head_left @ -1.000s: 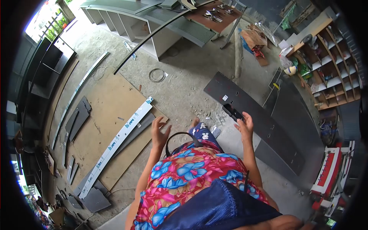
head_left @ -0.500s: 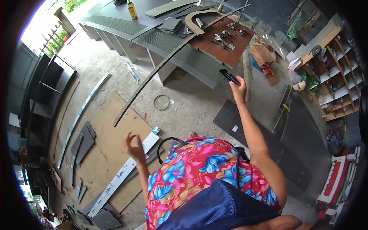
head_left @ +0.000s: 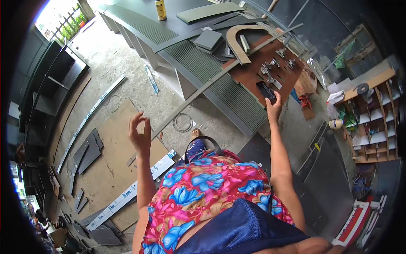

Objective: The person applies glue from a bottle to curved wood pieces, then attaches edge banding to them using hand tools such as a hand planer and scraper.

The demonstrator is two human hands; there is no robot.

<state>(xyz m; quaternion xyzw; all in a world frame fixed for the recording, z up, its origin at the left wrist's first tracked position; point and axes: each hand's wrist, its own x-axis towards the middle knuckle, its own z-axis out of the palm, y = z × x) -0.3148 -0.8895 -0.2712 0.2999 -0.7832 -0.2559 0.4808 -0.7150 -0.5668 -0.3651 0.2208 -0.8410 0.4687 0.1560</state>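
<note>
My right hand [head_left: 274, 106] grips a small black oblong object [head_left: 266, 91], whose kind I cannot make out. It is at the near edge of the reddish-brown board [head_left: 249, 75], close to several metal hinges [head_left: 270, 67]. My left hand [head_left: 140, 132] is raised on the left, thumb and fingers curled into a pinch; whatever may be between them is too small to see. A long narrow strip [head_left: 190, 98] slants from beside my left hand up across the workbench [head_left: 230, 108], over the board.
A curved tan piece [head_left: 233, 41], grey offcuts [head_left: 209, 40] and a yellow bottle [head_left: 160, 10] sit on the bench. A coil of wire [head_left: 182, 122], a brown sheet [head_left: 108, 156] and dark cut pieces [head_left: 90, 150] lie on the floor. Shelves [head_left: 376, 114] stand at right.
My right hand, with the black object, has moved from beyond the bench corner to over the brown board. My left hand has risen towards the long strip. The view has shifted.
</note>
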